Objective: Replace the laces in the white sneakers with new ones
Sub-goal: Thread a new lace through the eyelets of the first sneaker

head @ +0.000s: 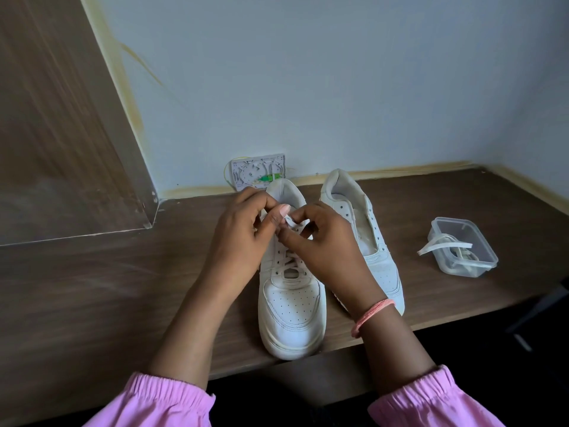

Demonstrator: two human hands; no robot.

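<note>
- Both hands, left hand (243,232) and right hand (320,245), pinch the lace (291,221) above the left sneaker (291,306).
- The fingers can lose the thin end, or skip an eyelet.

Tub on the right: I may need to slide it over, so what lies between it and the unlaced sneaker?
Head view: only bare table lies between the unlaced sneaker and the tub; one lace end hangs toward it.
</note>
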